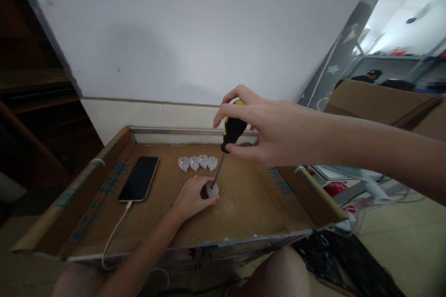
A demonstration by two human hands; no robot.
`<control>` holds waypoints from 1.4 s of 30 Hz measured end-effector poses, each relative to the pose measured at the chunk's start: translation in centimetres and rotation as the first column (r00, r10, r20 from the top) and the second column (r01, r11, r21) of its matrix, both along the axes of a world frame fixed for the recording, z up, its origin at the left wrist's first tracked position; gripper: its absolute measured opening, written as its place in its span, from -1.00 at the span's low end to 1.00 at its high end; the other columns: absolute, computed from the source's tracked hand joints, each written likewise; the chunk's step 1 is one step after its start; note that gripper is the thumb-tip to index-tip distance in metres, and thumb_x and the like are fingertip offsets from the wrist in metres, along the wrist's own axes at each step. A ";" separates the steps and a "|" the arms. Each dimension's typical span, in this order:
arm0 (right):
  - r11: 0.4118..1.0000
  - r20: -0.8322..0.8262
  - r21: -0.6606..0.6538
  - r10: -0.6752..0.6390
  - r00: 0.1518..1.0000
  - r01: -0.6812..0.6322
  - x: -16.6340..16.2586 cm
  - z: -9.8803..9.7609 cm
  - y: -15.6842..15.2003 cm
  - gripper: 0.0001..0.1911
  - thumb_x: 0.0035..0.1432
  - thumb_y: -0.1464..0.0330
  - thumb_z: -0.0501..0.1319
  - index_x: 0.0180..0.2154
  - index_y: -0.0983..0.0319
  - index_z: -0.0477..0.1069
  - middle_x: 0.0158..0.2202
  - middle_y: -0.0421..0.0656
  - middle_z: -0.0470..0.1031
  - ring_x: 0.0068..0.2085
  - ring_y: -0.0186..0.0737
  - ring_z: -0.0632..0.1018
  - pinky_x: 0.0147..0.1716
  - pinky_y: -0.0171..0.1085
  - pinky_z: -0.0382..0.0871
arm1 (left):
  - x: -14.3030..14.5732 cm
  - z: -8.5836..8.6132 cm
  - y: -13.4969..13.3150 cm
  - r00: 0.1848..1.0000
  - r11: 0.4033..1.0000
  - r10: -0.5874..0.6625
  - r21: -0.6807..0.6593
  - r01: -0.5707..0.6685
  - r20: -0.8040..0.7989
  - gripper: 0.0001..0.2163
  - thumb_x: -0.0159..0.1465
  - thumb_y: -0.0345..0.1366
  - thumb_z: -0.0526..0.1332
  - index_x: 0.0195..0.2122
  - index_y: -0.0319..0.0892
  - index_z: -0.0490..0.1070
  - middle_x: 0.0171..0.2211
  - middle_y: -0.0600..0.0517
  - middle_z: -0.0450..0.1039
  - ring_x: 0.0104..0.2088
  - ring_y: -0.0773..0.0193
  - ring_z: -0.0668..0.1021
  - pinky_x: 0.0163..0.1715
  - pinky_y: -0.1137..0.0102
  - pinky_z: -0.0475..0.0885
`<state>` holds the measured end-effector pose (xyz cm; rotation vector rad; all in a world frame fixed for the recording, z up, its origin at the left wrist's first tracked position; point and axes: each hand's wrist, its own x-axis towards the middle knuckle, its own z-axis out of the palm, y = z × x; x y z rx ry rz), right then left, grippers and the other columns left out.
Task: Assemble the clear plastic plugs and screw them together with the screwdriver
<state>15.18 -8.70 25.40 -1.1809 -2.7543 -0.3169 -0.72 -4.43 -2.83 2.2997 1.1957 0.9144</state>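
Observation:
My right hand (249,123) is closed around the black and yellow handle of a screwdriver (234,129). Its thin metal shaft slants down to the left, and the tip meets a small clear plastic part (212,190). With thumb and fingers on either side, my left hand (193,198) grips that part against the cardboard surface (240,209). Just beyond it, several similar clear plastic parts (198,162) stand in a row, with small brass-coloured bits showing inside. What the screwdriver tip turns on is too small to make out.
A phone (138,179) lies on the left of the cardboard, with a white cable (116,232) running off the front edge. Raised cardboard sides (94,167) flank the surface, and a white wall (195,32) rises behind. An open box (376,106) stands at right; a person (369,76) is far behind.

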 end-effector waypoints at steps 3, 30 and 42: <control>0.998 -0.041 0.055 0.022 0.999 -0.020 0.0 -0.3 0.3 -0.69 0.15 0.30 0.08 -0.05 0.19 0.30 -0.02 -0.08 0.21 -0.53 -0.48 0.26 -0.40 -0.28 0.24 | -0.1 -0.1 0.0 1.000 1.000 -0.005 0.002 0.005 0.005 -0.64 0.09 -0.18 0.29 -0.09 -0.13 0.38 -0.16 -0.01 0.48 -0.14 0.11 0.47 -0.11 0.23 0.34; 0.975 -0.002 0.186 -0.125 0.992 0.123 -0.3 -0.7 -0.3 -0.66 0.12 0.24 0.12 -0.06 0.18 0.26 -0.13 -0.13 0.32 -0.51 -0.40 0.31 -0.48 -0.30 0.15 | -0.1 0.0 -0.1 1.000 1.000 -0.001 0.013 0.001 0.009 -0.63 0.09 -0.15 0.28 -0.09 -0.14 0.38 -0.17 -0.02 0.47 -0.14 0.12 0.48 -0.11 0.22 0.36; 0.999 -0.011 0.053 -0.003 1.000 0.004 0.3 -0.1 0.3 -0.60 0.09 0.26 0.14 -0.01 0.14 0.22 -0.09 -0.12 0.28 -0.51 -0.45 0.33 -0.48 -0.33 0.18 | -0.1 0.0 -0.1 1.000 1.000 0.002 0.027 -0.002 0.000 -0.64 0.10 -0.12 0.27 -0.10 -0.12 0.39 -0.17 -0.02 0.48 -0.15 0.10 0.48 -0.12 0.22 0.35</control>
